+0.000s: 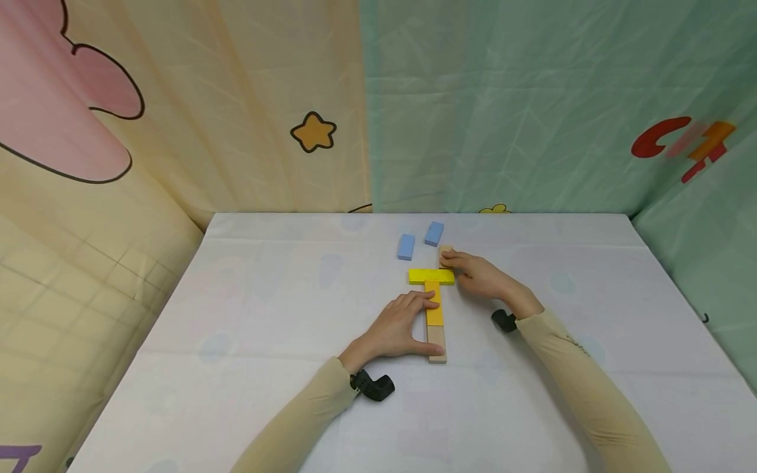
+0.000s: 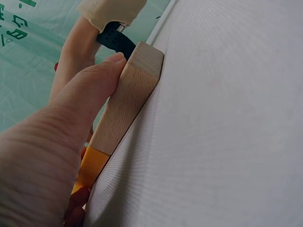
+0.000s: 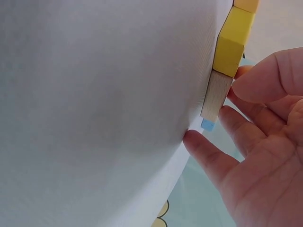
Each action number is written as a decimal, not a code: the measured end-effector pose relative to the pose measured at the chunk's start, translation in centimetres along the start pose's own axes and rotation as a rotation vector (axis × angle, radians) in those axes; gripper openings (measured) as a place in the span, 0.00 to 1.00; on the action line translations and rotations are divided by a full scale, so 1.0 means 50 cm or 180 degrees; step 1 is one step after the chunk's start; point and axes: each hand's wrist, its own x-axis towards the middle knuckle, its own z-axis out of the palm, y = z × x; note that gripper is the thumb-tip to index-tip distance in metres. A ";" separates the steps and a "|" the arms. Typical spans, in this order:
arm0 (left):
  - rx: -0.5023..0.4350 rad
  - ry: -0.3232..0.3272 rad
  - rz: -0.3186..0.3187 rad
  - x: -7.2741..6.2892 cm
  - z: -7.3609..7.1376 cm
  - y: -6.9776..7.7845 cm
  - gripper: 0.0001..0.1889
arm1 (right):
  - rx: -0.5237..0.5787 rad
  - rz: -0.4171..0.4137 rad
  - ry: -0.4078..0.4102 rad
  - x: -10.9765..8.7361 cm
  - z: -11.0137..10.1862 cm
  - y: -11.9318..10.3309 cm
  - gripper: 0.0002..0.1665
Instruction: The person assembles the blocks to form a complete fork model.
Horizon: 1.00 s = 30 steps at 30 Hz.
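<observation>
My left hand (image 1: 397, 325) spans a column of flat blocks. Its thumb presses on a plain wooden block (image 2: 125, 104) at the near end, and its fingers rest on an orange block (image 1: 434, 316) just beyond. Across the far end of the column lies a yellow block (image 1: 421, 276). Past its right end sits another plain wooden block (image 3: 217, 97), end against it in the right wrist view. Fingertips of my right hand (image 1: 481, 276) touch this block, its fingers fairly straight and partly covering it from above. The little fingertip reaches down to the tabletop.
Two blue blocks, one at the left (image 1: 405, 247) and one at the right (image 1: 434, 233), lie near the table's back. A white cloth covers the table (image 1: 266, 276). Patterned curtains (image 1: 503, 118) hang behind and at both sides.
</observation>
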 end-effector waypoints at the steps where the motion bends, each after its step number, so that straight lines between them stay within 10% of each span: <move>1: -0.0001 -0.0001 -0.0002 0.000 0.000 0.000 0.43 | 0.0007 -0.0002 0.0001 0.000 0.000 0.000 0.30; 30: 0.0009 0.0042 0.0014 0.000 0.002 -0.001 0.43 | 0.0113 0.0114 0.0033 0.024 -0.020 -0.010 0.23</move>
